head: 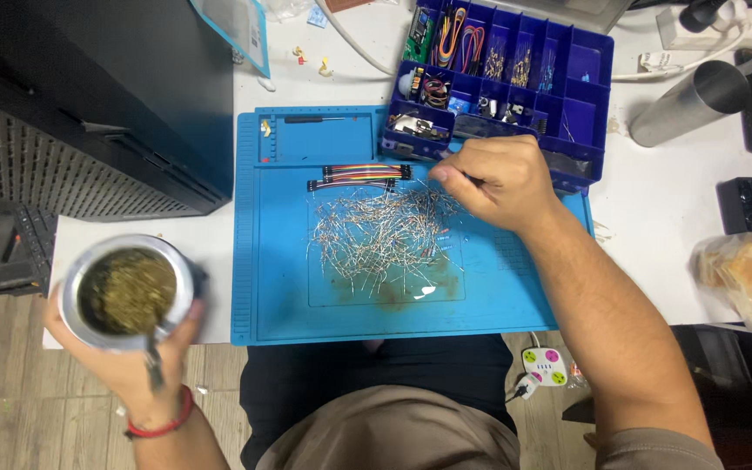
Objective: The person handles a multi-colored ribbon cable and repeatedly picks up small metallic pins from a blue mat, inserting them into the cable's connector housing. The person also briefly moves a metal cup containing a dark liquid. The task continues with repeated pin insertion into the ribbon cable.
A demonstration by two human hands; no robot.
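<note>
My left hand (132, 370) cradles a round metal cup (126, 292) filled with green herb, a metal straw sticking out toward my wrist. It hovers off the table's left front corner. My right hand (500, 181) rests over the blue work mat (271, 287), fingers pinched together at the upper right edge of a pile of several thin wire-legged components (380, 237). Something thin may be between the fingertips, but it is too small to tell. A strip of coloured jumper wires (365, 173) lies just left of that hand.
A blue compartment box (580, 65) of small electronic parts stands behind the mat. A black case (124, 87) fills the left. A metal cylinder (689, 103), a plastic bag (750, 274) and black devices sit on the right. A power strip (546, 365) lies below.
</note>
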